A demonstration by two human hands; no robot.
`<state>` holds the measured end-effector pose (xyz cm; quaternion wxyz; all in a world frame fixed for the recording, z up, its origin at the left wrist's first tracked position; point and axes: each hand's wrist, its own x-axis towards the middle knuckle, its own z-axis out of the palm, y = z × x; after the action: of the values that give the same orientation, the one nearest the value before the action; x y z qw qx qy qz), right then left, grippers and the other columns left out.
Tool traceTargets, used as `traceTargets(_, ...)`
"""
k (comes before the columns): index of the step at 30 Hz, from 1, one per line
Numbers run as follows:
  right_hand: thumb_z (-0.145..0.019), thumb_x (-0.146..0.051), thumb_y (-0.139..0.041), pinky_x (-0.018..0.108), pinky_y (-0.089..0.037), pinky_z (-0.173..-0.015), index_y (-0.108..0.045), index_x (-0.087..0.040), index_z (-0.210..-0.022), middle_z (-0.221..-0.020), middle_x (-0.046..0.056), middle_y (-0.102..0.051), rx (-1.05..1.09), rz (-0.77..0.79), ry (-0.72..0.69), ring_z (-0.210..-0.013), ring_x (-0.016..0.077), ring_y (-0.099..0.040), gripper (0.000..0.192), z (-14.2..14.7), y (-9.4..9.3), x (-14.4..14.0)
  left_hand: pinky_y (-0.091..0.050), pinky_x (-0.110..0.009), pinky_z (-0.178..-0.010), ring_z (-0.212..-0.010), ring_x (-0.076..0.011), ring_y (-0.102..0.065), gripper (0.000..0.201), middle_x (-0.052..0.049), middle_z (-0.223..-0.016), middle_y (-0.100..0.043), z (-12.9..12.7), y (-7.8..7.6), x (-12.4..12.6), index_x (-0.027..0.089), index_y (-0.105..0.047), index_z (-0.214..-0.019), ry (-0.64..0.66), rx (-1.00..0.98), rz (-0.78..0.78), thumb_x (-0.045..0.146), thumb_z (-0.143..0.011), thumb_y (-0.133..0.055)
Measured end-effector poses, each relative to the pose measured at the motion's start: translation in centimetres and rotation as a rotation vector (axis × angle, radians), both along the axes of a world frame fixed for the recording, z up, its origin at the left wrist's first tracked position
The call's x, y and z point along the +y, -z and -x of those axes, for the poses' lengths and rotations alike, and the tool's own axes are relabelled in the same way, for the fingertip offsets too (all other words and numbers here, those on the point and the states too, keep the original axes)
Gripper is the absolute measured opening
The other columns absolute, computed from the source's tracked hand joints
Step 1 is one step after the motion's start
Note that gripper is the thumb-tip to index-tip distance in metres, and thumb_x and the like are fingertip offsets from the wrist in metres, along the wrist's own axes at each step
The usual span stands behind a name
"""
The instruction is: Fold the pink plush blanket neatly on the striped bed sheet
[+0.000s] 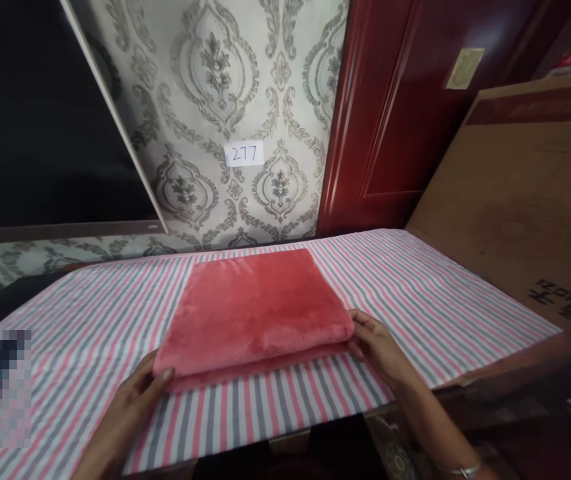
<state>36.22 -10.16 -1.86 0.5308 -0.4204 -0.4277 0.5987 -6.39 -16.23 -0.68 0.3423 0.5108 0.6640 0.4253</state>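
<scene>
i see a folded red blanket (pixel 252 307) lying flat in the middle of a striped cloth (pixel 440 287) that covers the table. my left hand (pixel 138 393) is at the blanket's near left corner, thumb on top of the upper fold and fingers tucked at the edge, pinching it. my right hand (pixel 378 347) is at the near right corner, fingers curled against the folded edge, gripping it. the blanket sits between both hands and stretches away from them toward the patterned wall (pixel 225 80). a paper label (pixel 244 154) is stuck on that wall, and a cardboard box (pixel 525 193) stands to the right.
</scene>
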Motion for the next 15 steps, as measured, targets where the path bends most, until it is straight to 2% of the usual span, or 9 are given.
traceTargets(3,-0.073,-0.062,-0.075,0.023,-0.035,-0.044,-0.06,-0.021,-0.095,-0.065,-0.002,-0.059,0.047,0.033,-0.025,-0.048,0.0119,-0.053,0.049,-0.2,0.4,-0.3,-0.032,-0.051,-0.119,-0.135,-0.0355,-0.05,0.068,-0.011,-0.138,-0.063,0.2,0.6,0.0,0.022,-0.069,-0.12,0.004,-0.019,-0.038,0.07,-0.071,-0.069)
traceTargets(5,-0.073,-0.068,-0.073,0.024,-0.037,-0.044,-0.059,-0.021,-0.108,-0.065,-0.002,-0.06,-0.007,0.052,-0.028,-0.05,0.0142,-0.055,0.061,-0.2,0.7,-0.5,-0.034,-0.05,-0.118,-0.135,-0.0353,-0.05,0.065,-0.011,-0.135,-0.065,0.2,1.0,0.0,0.022,-0.069,-0.119,0.007,-0.018,-0.05,0.068,-0.072,-0.069)
traceTargets(7,-0.069,-0.066,-0.078,0.024,-0.036,-0.044,-0.058,-0.02,-0.116,-0.061,-0.004,-0.057,-0.12,0.049,-0.035,-0.048,0.0136,-0.052,0.069,0.0,0.8,-0.8,-0.036,-0.049,-0.117,-0.134,-0.0345,-0.051,0.061,-0.01,-0.133,-0.065,0.1,1.3,0.0,0.023,-0.069,-0.118,0.034,0.006,-0.065,0.064,-0.073,-0.07)
traceTargets(10,-0.065,-0.06,-0.082,0.025,-0.036,-0.046,-0.063,-0.019,-0.103,-0.06,-0.004,-0.055,-0.271,0.007,-0.043,-0.049,0.0121,-0.048,0.059,0.3,0.5,-0.8,-0.039,-0.046,-0.115,-0.13,-0.0329,-0.054,0.052,-0.009,-0.13,-0.066,-0.1,1.2,-0.1,0.025,-0.071,-0.113,0.066,0.088,-0.117,0.058,-0.073,-0.071)
traceTargets(13,-0.069,-0.061,-0.078,0.025,-0.036,-0.049,-0.063,-0.02,-0.085,-0.058,-0.004,-0.05,-0.321,-0.021,0.005,-0.049,0.0109,-0.043,0.047,0.1,0.3,-0.7,-0.043,-0.043,-0.111,-0.122,-0.0311,-0.058,0.041,-0.009,-0.121,-0.068,0.0,1.2,-0.1,0.024,-0.074,-0.1,0.011,0.153,-0.17,0.056,-0.074,-0.067)
traceTargets(15,-0.07,-0.062,-0.076,0.026,-0.034,-0.049,-0.061,-0.021,-0.082,-0.057,-0.005,-0.047,-0.329,-0.005,0.009,-0.05,0.0109,-0.039,0.045,-0.2,0.7,-0.6,-0.045,-0.042,-0.108,-0.116,-0.0304,-0.061,0.038,-0.009,-0.117,-0.069,0.2,1.2,-0.1,0.024,-0.075,-0.094,-0.007,0.158,-0.182,0.056,-0.075,-0.065)
